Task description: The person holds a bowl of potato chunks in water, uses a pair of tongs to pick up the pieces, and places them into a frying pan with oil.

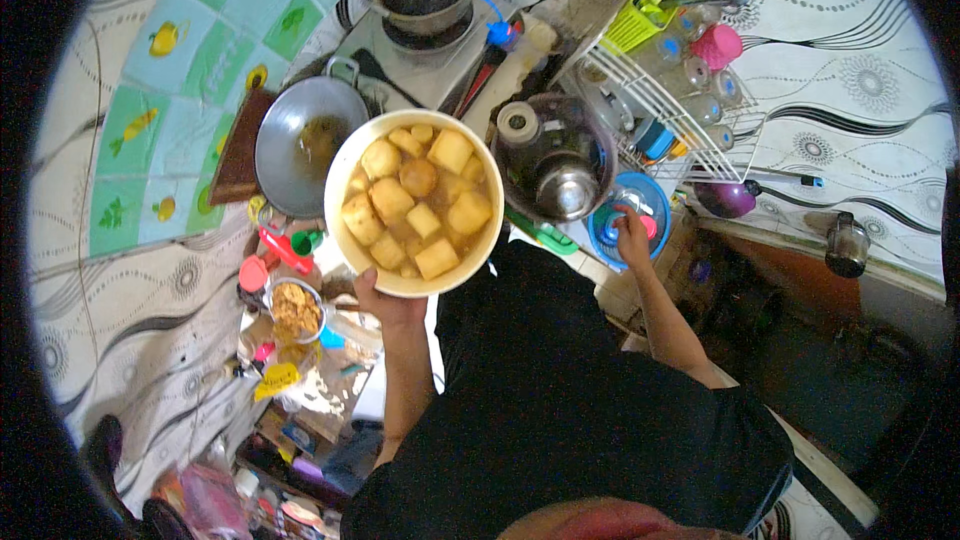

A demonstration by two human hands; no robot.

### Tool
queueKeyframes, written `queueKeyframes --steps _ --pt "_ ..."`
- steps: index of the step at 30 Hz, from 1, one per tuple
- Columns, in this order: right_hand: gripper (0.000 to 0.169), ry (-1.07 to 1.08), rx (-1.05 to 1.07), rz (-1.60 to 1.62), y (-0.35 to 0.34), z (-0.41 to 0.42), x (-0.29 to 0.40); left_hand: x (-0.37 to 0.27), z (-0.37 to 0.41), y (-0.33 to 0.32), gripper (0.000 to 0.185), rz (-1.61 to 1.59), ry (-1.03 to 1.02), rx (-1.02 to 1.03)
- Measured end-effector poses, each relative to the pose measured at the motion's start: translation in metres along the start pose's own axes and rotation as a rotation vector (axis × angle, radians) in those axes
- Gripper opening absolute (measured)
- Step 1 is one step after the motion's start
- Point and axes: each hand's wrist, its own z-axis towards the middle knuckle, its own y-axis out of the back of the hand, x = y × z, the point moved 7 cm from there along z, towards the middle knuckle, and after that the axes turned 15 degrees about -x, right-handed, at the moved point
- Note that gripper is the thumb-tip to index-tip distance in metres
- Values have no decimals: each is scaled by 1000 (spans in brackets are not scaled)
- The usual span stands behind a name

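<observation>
In front of me, my left hand (394,305) grips the lower rim of a cream-coloured round bowl (409,287), thumb over the edge. Chunks of peeled potato (392,200) sit in brownish liquid inside it, with one darker round piece (418,178) among them. Off to the right, my right hand (634,238) reaches over a blue plastic basket (661,202) that holds small plastic items, a pink one among them. Its fingers are bent at those items; whether they hold one cannot be made out.
Left of the bowl rests a metal wok (285,142); behind stands a pot (431,22) on a stove (360,37). A dark tub (517,165) holds a metal bowl (568,187). Beyond is a white wire dish rack (697,146) with glasses. A bowl of fried pieces (295,307) lies lower left.
</observation>
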Motion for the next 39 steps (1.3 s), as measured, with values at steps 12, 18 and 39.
queueKeyframes --steps 12,18,39 --pt "29 699 -592 -55 82 209 202 32 70 -86 88 201 21 63" --pt "25 666 -607 -114 76 227 191 47 96 -139 91 251 -34 25" --pt "14 614 -467 -239 56 241 188 36 140 -178 92 246 -222 -144"
